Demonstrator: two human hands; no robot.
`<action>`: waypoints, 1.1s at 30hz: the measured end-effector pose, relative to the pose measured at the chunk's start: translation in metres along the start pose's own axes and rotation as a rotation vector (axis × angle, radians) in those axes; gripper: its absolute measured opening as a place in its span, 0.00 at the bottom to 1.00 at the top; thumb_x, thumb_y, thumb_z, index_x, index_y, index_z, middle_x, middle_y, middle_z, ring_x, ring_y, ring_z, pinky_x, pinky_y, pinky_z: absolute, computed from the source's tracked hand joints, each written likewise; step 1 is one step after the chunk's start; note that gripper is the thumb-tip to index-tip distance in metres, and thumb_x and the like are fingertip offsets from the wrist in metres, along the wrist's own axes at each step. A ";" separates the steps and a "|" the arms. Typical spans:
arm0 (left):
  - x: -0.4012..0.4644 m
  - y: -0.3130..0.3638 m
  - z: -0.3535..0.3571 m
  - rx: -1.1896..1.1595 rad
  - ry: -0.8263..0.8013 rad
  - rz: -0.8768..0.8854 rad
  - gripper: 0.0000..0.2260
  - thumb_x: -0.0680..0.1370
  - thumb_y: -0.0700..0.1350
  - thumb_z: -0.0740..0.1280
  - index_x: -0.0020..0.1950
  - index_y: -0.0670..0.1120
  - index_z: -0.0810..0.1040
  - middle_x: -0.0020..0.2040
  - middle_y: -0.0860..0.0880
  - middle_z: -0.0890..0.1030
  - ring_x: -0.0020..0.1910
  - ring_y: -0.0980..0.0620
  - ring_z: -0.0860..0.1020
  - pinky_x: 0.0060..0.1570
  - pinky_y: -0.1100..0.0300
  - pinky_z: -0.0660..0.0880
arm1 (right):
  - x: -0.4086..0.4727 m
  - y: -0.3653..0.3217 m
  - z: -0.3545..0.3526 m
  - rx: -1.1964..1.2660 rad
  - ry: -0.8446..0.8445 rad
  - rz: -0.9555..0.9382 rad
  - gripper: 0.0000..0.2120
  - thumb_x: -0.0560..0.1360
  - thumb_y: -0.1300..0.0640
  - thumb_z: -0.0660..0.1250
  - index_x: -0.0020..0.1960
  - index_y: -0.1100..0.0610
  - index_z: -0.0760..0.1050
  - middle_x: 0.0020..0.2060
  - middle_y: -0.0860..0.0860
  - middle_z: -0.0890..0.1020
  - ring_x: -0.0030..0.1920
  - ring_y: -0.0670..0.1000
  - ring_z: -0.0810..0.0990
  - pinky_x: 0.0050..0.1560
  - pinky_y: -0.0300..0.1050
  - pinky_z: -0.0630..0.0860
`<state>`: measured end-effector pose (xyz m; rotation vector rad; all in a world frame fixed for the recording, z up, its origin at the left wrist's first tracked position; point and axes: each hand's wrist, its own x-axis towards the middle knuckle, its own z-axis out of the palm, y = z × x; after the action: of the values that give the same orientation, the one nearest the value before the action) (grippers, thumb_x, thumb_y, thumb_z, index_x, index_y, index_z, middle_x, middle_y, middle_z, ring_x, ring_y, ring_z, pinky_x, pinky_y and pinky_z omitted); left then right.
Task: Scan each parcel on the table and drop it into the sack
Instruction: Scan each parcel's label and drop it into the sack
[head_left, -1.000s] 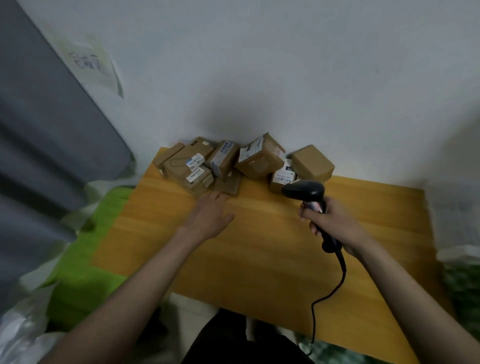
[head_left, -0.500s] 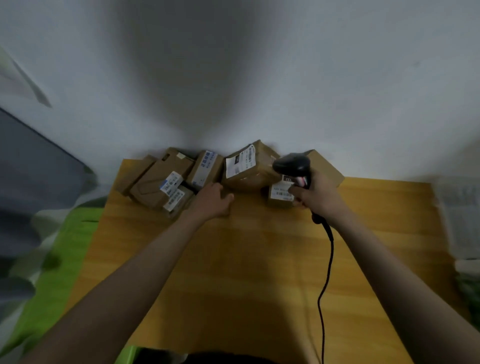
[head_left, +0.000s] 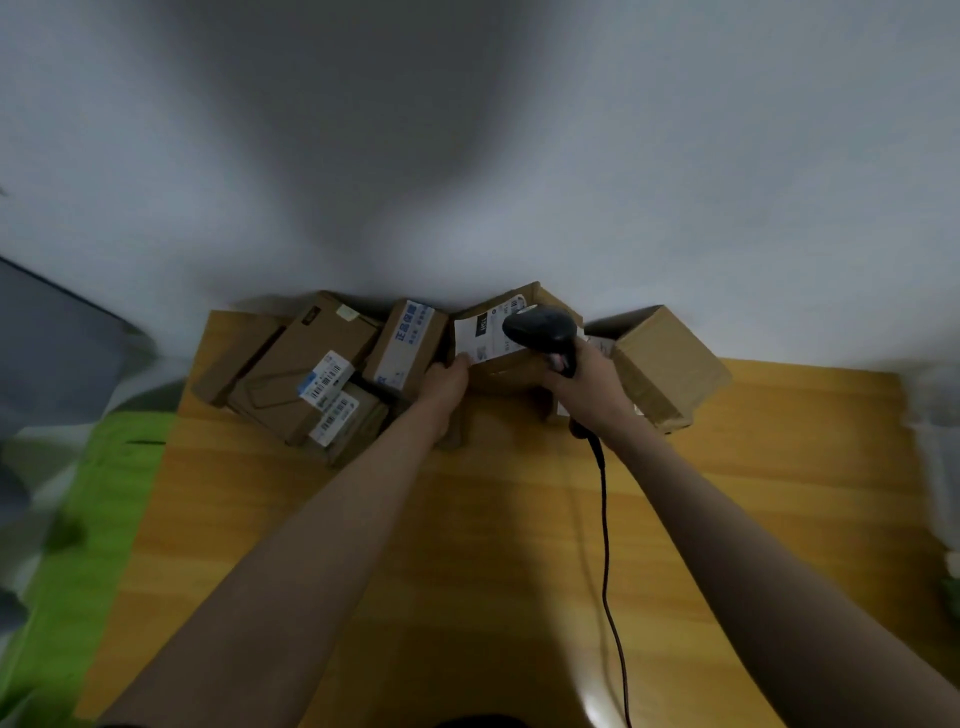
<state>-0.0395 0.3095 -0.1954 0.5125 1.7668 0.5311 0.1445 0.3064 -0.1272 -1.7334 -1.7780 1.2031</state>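
Several cardboard parcels lie in a row against the wall at the far edge of the wooden table (head_left: 467, 545). My left hand (head_left: 445, 383) grips the left side of the middle parcel (head_left: 498, 364), which carries a white label on its top. My right hand (head_left: 589, 382) grips a black barcode scanner (head_left: 540, 327), whose head sits just above that label. The scanner's cable (head_left: 605, 545) trails back toward me across the table. The green sack (head_left: 78, 519) lies to the left of the table.
Flat labelled parcels (head_left: 306, 379) are stacked at the far left, with a blue-printed box (head_left: 405, 345) beside my left hand. A plain brown box (head_left: 665, 364) stands to the right of the scanner. The white wall rises directly behind the parcels.
Both hands moved forward toward the wall. My left hand went from resting in front of the parcels to gripping the middle one, and the scanner head came over its label.
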 end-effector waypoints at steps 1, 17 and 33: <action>-0.001 -0.002 0.000 -0.069 -0.002 -0.008 0.25 0.84 0.56 0.58 0.77 0.44 0.66 0.70 0.45 0.73 0.68 0.44 0.71 0.66 0.51 0.67 | -0.002 0.000 -0.001 0.008 0.000 -0.004 0.11 0.78 0.60 0.67 0.60 0.57 0.74 0.49 0.51 0.81 0.50 0.52 0.79 0.49 0.45 0.78; -0.183 -0.143 -0.004 -0.063 0.120 0.009 0.12 0.83 0.55 0.63 0.57 0.47 0.71 0.56 0.48 0.76 0.57 0.48 0.77 0.59 0.49 0.77 | -0.184 0.039 -0.015 0.250 0.001 0.014 0.06 0.77 0.62 0.70 0.48 0.54 0.74 0.35 0.49 0.75 0.33 0.41 0.73 0.35 0.33 0.69; -0.221 -0.239 0.034 0.309 0.235 0.172 0.24 0.80 0.47 0.69 0.72 0.42 0.65 0.70 0.45 0.69 0.65 0.49 0.71 0.55 0.61 0.71 | -0.276 0.141 -0.002 0.296 -0.127 0.358 0.11 0.78 0.63 0.69 0.59 0.60 0.76 0.51 0.58 0.83 0.48 0.54 0.84 0.48 0.51 0.84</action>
<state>0.0305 -0.0096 -0.1751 0.8520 2.0553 0.4528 0.2793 0.0287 -0.1567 -1.8756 -1.2984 1.6604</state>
